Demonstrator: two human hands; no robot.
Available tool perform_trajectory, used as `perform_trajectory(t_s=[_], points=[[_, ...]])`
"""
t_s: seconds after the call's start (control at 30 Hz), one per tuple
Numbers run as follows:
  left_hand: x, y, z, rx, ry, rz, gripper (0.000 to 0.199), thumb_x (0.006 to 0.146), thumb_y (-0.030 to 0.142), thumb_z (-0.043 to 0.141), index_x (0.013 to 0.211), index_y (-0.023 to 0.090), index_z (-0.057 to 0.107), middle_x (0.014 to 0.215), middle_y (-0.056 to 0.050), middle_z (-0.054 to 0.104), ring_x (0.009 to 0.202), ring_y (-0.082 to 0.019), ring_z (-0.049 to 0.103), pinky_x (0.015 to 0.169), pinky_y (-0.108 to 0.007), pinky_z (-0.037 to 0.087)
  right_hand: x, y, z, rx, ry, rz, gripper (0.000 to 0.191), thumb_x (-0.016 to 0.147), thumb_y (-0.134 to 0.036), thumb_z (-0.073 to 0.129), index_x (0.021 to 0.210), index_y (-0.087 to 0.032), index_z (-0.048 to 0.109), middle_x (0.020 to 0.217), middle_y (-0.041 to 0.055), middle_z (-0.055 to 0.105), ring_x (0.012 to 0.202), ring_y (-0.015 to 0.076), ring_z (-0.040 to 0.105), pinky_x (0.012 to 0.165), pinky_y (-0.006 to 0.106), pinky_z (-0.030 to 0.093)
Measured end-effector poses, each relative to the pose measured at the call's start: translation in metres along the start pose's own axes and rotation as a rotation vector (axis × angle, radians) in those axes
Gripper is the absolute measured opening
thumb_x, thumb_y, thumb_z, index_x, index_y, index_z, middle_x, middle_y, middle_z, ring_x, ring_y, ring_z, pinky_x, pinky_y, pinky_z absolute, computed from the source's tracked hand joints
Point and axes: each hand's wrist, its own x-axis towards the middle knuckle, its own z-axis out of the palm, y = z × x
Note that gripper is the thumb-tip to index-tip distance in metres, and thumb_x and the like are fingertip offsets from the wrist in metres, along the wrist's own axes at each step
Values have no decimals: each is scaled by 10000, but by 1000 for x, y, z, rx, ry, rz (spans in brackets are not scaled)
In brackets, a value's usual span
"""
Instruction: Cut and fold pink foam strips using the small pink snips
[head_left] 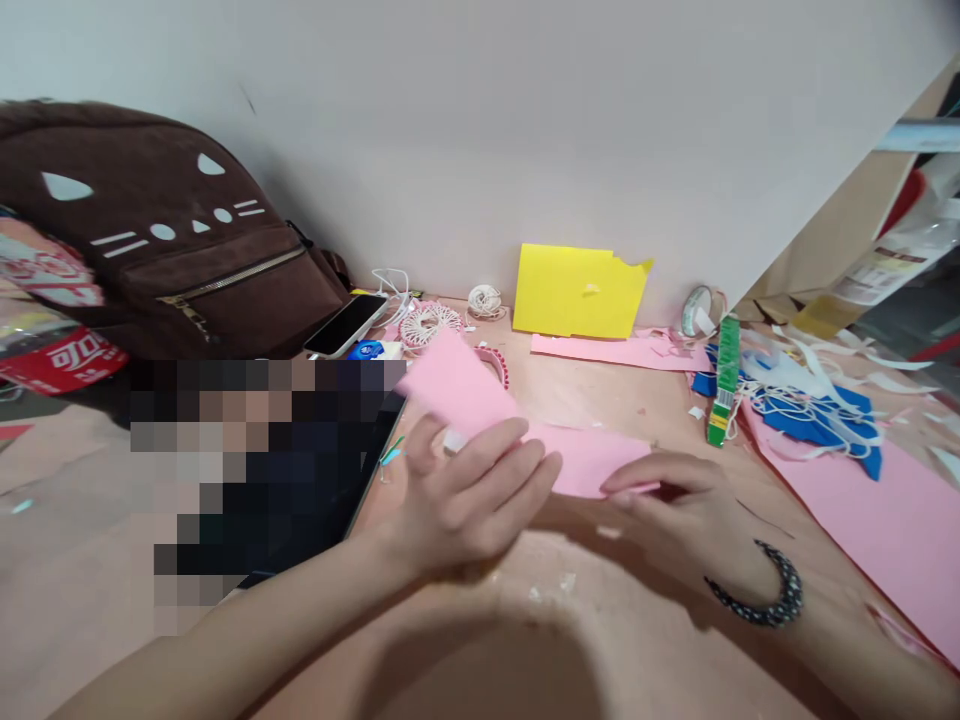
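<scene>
head: left hand [469, 500] holds smooth pink paper [463, 382].

Pink paper [581, 458] — plain, tilted, aloft

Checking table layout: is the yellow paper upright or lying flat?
Upright: the yellow paper's lower edge meets the table; the rest rises before the wall.

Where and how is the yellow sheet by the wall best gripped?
Probably pinch the yellow sheet from above, by the straight part of its top edge: it stands upright by the wall, that edge exposed, its upper right corner ragged.
</scene>
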Motion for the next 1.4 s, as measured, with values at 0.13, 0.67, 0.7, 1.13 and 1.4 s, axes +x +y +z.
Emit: perform_trajectory(t_s=[0.13,0.67,0.7,1.13,1.4], points=[[6,11,4,446,-205,150,138,874,159,539,864,184,674,1170,-121,645,1203,-336,507,1037,-677,140,2,12,6,-41,62,136,98,765,-325,701,754,-242,751,789,47,737,670,186,669,584,288,540],[18,22,-13,77,-702,51,144,776,232,545,916,200,535,983,-10,580,814,-158,580,637,-244,407,-6,9,3,-173,-46,-300,400,716,-212,761,1076,-377,702,950,-20,756,759,175,718,670,251,587],[16,24,-13,90,-701,55,210,773,235,547,981,208,535,1044,-14,579,830,-166,588,646,-255,413,-6,9,3,-152,-52,-322,407,744,-179,728,1086,-398,696,984,-27,750,795,176,722,685,252,589],[26,7,-15,-287,-699,-338,185,818,332,640,870,175,723,886,-25,717,802,-154,625,691,-238,422,-1,16,16,256,66,319,100,672,-287,784,759,-251,751,1019,49,738,858,197,709,664,245,592],[16,14,-12,-94,-628,-394,702,716,360,711,1365,250,469,1284,-72,611,1114,-272,579,886,-338,430,-3,1,28,566,200,464,204,652,-330,812,690,-201,659,709,10,706,617,133,669,610,249,587]])
